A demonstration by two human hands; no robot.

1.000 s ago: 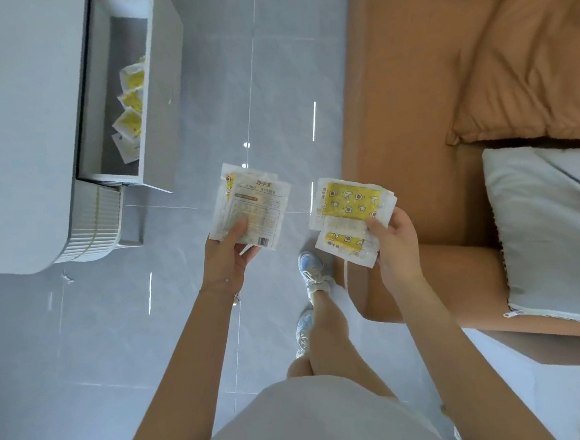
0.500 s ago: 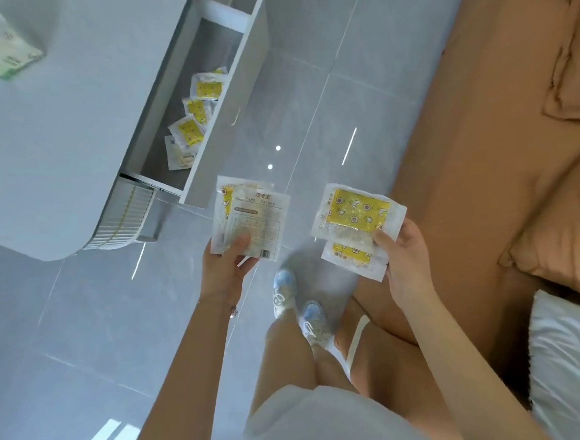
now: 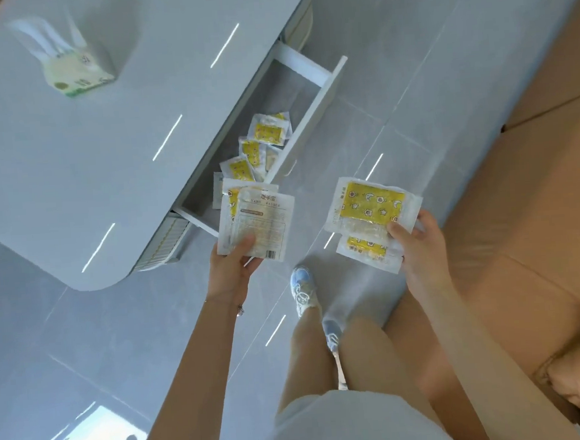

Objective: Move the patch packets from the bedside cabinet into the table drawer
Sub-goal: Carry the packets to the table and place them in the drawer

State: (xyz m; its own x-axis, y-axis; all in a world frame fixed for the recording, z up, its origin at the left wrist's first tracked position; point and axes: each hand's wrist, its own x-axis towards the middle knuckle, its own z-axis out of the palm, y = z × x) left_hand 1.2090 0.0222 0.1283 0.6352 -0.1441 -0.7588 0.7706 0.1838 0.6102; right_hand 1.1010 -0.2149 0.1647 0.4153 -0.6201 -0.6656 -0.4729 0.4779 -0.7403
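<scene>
While pulled open from the grey desk (image 3: pixel 71 159), drawer (image 3: pixel 318 101) holding several yellow-and-white patch packets (image 3: pixel 268 132), loosely overlapped along its near half. Left hand (image 3: pixel 232 270) pinching two stacked packets (image 3: pixel 256 222), printed white back up, just beside the drawer's near corner. Right hand (image 3: pixel 417 242) gripping two more packets (image 3: pixel 371 205), yellow fronts up, over the floor (image 3: pixel 409 74) beside the bed (image 3: pixel 538 202). Tissue pack (image 3: pixel 72 68) on the far left of the desk.
</scene>
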